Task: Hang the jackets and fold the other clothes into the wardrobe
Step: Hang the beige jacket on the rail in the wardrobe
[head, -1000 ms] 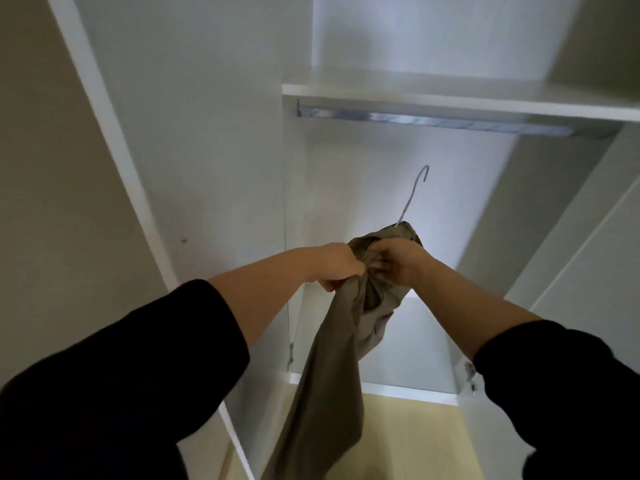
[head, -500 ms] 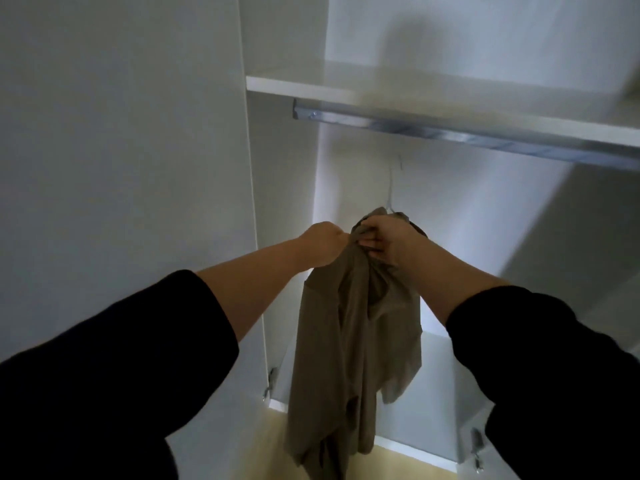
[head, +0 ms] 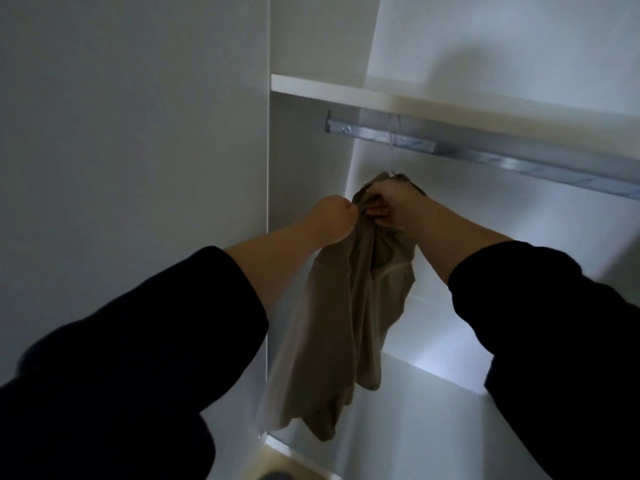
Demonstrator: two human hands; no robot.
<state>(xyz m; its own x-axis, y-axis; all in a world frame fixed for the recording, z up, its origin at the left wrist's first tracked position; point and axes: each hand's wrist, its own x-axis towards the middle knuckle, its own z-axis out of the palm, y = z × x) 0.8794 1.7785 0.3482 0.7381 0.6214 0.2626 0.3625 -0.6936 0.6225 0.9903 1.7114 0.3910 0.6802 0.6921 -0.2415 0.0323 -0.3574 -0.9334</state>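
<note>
Left hand (head: 333,220) and right hand (head: 391,206) both grip the beige jacket (head: 346,306) at its collar; hanger (head: 392,147) hook at the rail (head: 485,154).

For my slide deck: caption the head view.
Left hand and right hand grip a tan jacket, its wire hanger hook up at the wardrobe rail.

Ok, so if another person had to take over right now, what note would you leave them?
Left grip: fist holds bunched fabric of the tan jacket near its collar.
Right grip: pinches the collar just under the hanger.
The hanger's hook reaches the rail under the shelf; too faint to tell if it is seated.
Done: jacket on hanger, raised to the rail.
Left: check the hook, let go, then the other clothes, none in view.
</note>
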